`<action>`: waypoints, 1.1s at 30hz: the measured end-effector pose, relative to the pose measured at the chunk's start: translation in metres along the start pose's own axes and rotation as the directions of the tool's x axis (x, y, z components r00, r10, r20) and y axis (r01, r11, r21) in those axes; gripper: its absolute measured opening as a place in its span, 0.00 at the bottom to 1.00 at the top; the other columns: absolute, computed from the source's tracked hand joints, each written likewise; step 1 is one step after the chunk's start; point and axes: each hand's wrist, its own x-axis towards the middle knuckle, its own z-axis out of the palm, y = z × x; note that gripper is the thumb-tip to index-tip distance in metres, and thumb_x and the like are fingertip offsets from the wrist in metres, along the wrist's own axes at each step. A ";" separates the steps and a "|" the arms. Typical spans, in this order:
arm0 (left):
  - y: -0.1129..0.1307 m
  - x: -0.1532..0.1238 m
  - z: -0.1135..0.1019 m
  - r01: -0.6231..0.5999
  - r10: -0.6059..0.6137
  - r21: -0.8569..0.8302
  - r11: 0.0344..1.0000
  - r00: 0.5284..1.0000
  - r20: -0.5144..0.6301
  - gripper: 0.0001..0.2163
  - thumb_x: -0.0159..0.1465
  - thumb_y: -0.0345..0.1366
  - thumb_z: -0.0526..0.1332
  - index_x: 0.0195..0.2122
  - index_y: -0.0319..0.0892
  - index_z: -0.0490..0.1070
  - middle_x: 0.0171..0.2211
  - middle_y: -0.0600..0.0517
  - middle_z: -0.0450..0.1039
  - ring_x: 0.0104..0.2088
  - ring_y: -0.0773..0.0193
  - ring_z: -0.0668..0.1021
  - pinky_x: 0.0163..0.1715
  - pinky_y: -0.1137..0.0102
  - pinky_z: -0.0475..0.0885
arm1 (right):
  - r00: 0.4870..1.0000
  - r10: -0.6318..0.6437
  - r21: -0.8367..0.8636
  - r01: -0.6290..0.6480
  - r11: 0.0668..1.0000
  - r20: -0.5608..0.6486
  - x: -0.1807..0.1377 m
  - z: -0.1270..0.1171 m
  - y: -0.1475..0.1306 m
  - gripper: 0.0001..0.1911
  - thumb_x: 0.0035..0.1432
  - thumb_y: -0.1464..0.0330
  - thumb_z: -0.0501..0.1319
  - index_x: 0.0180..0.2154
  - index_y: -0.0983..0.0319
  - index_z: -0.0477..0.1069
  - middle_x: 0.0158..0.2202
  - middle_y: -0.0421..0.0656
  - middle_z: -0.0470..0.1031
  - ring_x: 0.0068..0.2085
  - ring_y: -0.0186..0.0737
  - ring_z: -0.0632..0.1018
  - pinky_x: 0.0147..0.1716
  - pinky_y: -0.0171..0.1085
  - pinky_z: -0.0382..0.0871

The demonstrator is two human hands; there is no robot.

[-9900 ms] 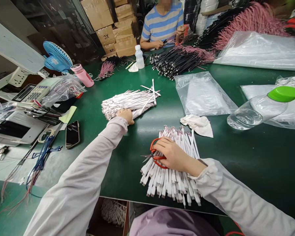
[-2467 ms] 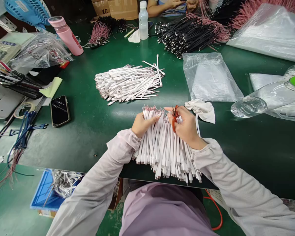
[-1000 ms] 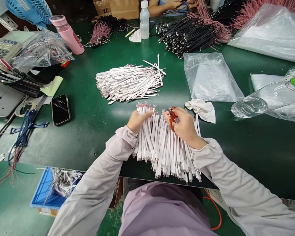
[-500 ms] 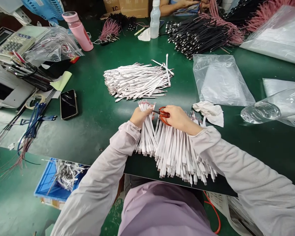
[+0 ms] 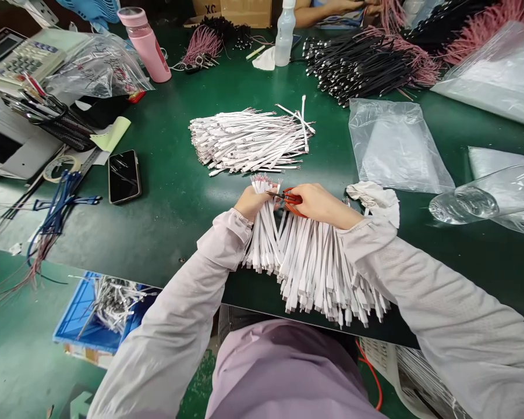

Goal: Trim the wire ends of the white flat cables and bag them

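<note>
White cable bundle was gripped at near centre of scene, over green table (image 5: 157, 244).
Bundle (image 5: 265, 235) was at left end of near cable pile (image 5: 317, 262), bare wire ends far, plugs near; left hand (image 5: 251, 202) was closed on it, thumb across; right hand (image 5: 317, 201) was curled around red-handled snips (image 5: 293, 201), blades by left thumb, blade gap unclear; far cable pile (image 5: 244, 139) lay beyond; crumpled cloth (image 5: 382, 202) and clear plastic bag (image 5: 397, 145) were right, phone (image 5: 124, 177) left.
</note>
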 end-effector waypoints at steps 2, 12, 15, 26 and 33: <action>0.000 0.000 0.000 0.003 -0.003 -0.001 1.000 1.000 -0.012 0.05 0.53 0.28 0.68 0.29 0.34 0.74 0.21 0.53 0.71 0.23 0.68 0.73 0.29 0.68 0.74 | 1.000 0.002 0.009 -0.002 1.000 0.025 0.000 -0.002 -0.001 0.07 0.54 0.69 0.59 0.27 0.61 0.75 0.24 0.43 0.74 0.24 0.38 0.69 0.26 0.35 0.55; 0.003 -0.002 0.004 0.050 -0.050 0.007 0.999 0.997 -0.066 0.02 0.56 0.25 0.64 0.31 0.34 0.74 0.23 0.53 0.73 0.23 0.69 0.74 0.31 0.69 0.75 | 0.994 -0.007 0.015 0.005 1.000 0.109 0.004 -0.008 -0.002 0.08 0.57 0.65 0.60 0.28 0.60 0.75 0.21 0.40 0.70 0.22 0.35 0.65 0.24 0.34 0.53; 0.004 -0.004 0.005 0.063 -0.063 -0.001 0.998 0.996 -0.069 0.02 0.56 0.25 0.64 0.31 0.34 0.74 0.22 0.53 0.73 0.23 0.68 0.74 0.31 0.69 0.75 | 0.990 -0.035 -0.018 0.038 0.999 0.138 0.005 -0.010 -0.003 0.11 0.59 0.63 0.58 0.31 0.61 0.76 0.22 0.42 0.72 0.23 0.36 0.67 0.24 0.34 0.53; 0.007 -0.007 0.009 0.079 -0.081 -0.025 0.997 0.993 -0.083 0.04 0.59 0.22 0.61 0.31 0.34 0.74 0.20 0.53 0.73 0.21 0.69 0.74 0.29 0.71 0.74 | 0.978 -0.025 -0.155 0.058 0.986 0.207 0.008 -0.017 -0.008 0.15 0.61 0.62 0.56 0.31 0.64 0.77 0.25 0.47 0.76 0.24 0.38 0.70 0.25 0.35 0.53; 0.006 -0.005 0.008 0.074 -0.076 -0.029 0.997 0.994 -0.081 0.04 0.57 0.22 0.62 0.30 0.34 0.74 0.21 0.54 0.73 0.22 0.69 0.74 0.29 0.70 0.74 | 0.974 -0.010 -0.151 0.045 0.987 0.227 0.009 -0.016 -0.008 0.16 0.62 0.61 0.56 0.33 0.64 0.78 0.26 0.48 0.77 0.25 0.39 0.72 0.26 0.36 0.53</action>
